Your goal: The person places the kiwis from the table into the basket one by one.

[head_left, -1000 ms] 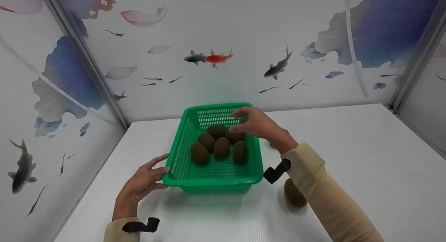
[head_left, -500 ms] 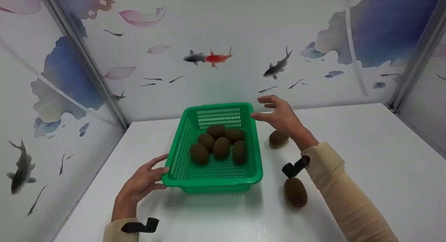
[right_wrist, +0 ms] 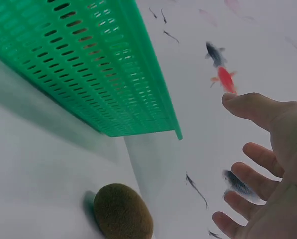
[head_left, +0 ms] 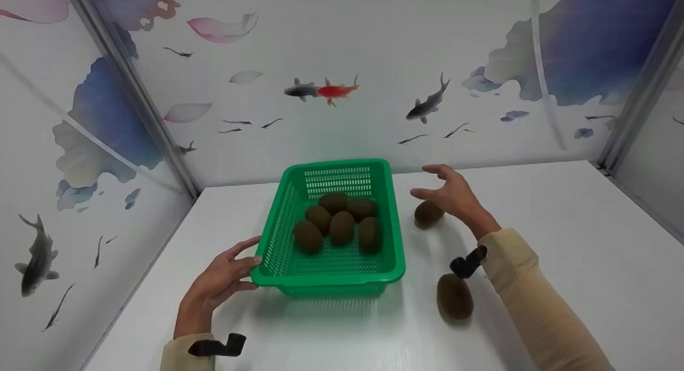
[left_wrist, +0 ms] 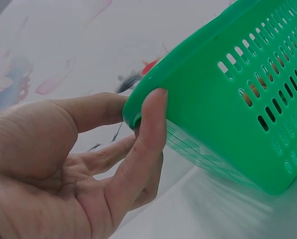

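A green plastic basket [head_left: 327, 280] stands on the white table with several brown kiwis [head_left: 341, 227] lying inside it. My left hand [head_left: 222, 277] holds the basket's rim at its near left corner; in the left wrist view the thumb and fingers pinch that rim [left_wrist: 147, 82]. To the right of the basket, my right hand [head_left: 454, 197] hovers with fingers spread and nothing in them. Just below it a single kiwi [head_left: 429, 215] sits on the table, partly covered by the hand; the right wrist view shows this kiwi [right_wrist: 122, 211] apart from the fingers.
Another kiwi [head_left: 455, 297] lies nearer, to the right of the basket and by the right sleeve. White panels [head_left: 374, 136] painted with fish and petals rise behind the table and along its sides.
My right hand has left the inside of the basket, moved right over its rim and come down near the far loose kiwi. The left hand stays on the rim.
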`<state>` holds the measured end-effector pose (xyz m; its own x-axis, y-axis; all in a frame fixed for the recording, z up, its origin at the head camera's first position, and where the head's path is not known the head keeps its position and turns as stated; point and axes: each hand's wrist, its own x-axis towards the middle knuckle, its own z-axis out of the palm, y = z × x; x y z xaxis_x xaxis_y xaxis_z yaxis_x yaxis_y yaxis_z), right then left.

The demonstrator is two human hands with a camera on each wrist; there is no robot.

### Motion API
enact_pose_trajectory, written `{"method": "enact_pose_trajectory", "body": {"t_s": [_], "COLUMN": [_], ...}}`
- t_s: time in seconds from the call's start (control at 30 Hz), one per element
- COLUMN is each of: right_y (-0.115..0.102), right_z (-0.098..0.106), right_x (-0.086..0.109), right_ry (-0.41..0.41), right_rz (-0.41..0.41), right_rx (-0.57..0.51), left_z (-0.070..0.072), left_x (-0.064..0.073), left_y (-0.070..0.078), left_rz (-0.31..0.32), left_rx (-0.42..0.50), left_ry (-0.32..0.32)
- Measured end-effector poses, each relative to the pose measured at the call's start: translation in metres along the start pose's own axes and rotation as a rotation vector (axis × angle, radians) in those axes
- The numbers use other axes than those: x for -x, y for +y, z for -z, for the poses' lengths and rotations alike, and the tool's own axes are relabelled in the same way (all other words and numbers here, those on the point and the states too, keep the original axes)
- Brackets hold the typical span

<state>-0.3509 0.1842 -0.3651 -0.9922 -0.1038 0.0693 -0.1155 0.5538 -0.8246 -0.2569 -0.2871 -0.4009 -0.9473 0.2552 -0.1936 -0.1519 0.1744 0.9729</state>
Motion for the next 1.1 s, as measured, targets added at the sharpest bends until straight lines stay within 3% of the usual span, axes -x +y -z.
{"method": "enact_pose_trajectory", "body": {"t_s": [0.3, 0.6, 1.1], "right_y": [0.025, 0.047, 0.060], "right_z": [-0.005, -0.008, -0.008], "right_x": [-0.007, -0.011, -0.016], "right_ry": [-0.025, -0.066, -0.165], "right_rz": [-0.101, -0.140, -0.221], "right_rx": [0.038, 0.094, 0.110], "left_z": [0.000, -0.002, -0.001], "left_x": [0.000, -0.001, -0.001], "left_y": [0.000, 0.001, -0.001], "left_rz": [0.012, 0.021, 0.002], "left_rx": [-0.002, 0.000, 0.013], "left_ry": [0.016, 0.026, 0.003]}}
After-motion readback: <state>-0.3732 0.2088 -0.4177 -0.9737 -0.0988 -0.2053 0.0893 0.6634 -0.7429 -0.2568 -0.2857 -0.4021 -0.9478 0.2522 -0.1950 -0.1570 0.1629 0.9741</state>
